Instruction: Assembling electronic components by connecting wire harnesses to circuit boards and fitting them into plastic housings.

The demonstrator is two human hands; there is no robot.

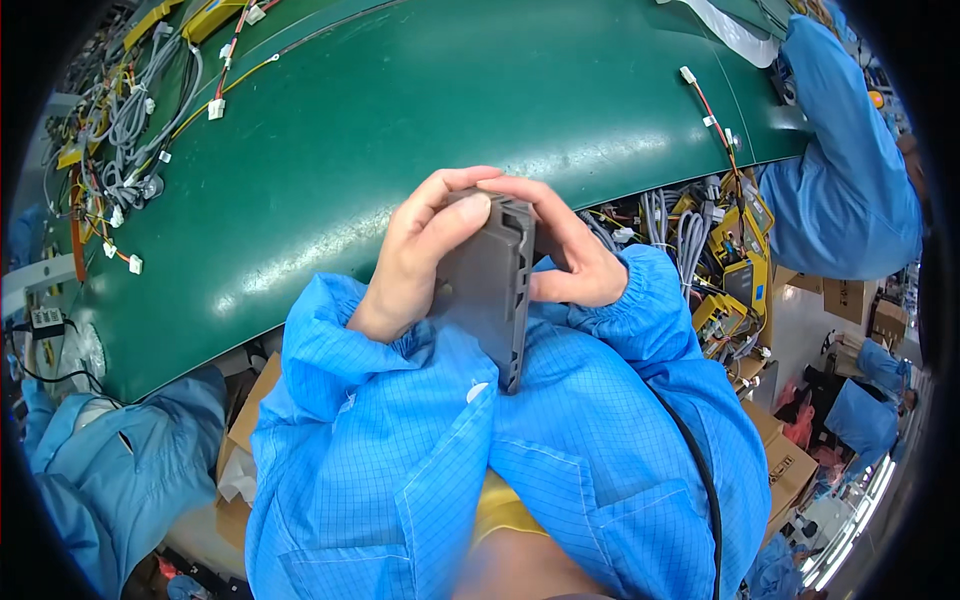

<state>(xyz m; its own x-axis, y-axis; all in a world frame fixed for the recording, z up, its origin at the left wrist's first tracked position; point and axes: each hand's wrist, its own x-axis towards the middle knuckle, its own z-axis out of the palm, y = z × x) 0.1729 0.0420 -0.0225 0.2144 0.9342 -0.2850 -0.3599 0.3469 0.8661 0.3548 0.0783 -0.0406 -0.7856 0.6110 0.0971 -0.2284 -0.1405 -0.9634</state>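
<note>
A dark grey, flat rectangular plastic housing stands on edge close against my blue smock, its slotted narrow side turned up toward me. My left hand grips its far left corner, with the thumb on the broad face and the fingers over the top end. From the other side my right hand clasps it, fingertips meeting the left ones at the far end and the thumb against the slotted side. The housing's right face is mostly hidden behind that hand.
Before me stretches a green-topped table. Grey cables and connector wires lie at its far left; a red-and-black wire lead lies at the right. Yellow parts with grey cables fill a box at right. Blue-clad co-workers are on both sides.
</note>
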